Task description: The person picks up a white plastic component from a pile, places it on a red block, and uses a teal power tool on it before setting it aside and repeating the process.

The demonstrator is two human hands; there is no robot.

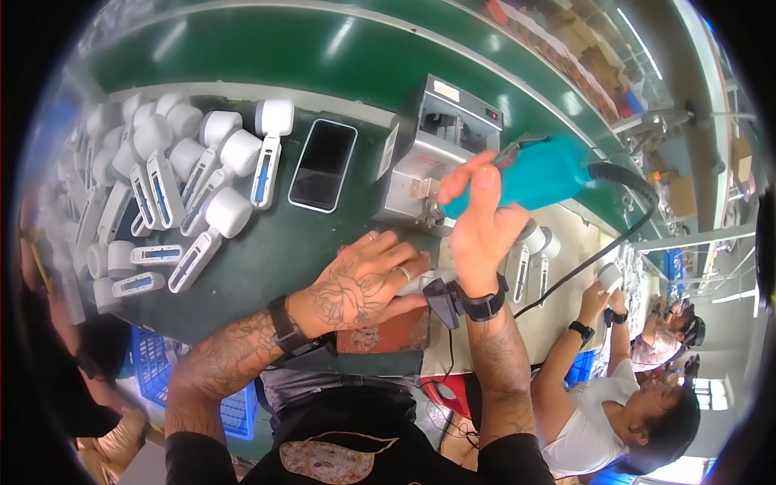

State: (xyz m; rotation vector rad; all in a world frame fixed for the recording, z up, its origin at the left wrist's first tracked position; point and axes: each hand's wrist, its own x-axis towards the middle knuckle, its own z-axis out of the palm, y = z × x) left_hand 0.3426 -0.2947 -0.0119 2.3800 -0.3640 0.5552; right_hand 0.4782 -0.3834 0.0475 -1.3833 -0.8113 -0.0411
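Observation:
My right hand (485, 230) is wrapped round a teal electric screwdriver (537, 178) with a black cable. Its tip points left, at the front of a metal screw feeder (408, 182); whether they touch is unclear. Low over the bench, my left hand (368, 279) is closed with curled fingers on a white handheld device (416, 283), mostly hidden behind the fingers and my right wrist. Beneath that hand lies a reddish-brown block (384, 335). To the left, several white round-headed handheld devices (230, 212) lie in a pile, their handles showing blue strips inside.
A smartphone (323, 166) lies between the pile and the feeder. Two more white devices (533, 259) rest right of my right hand, near the hanging cable (638, 218). A blue crate (158, 376) stands below the bench. A co-worker (598, 412) works at the right.

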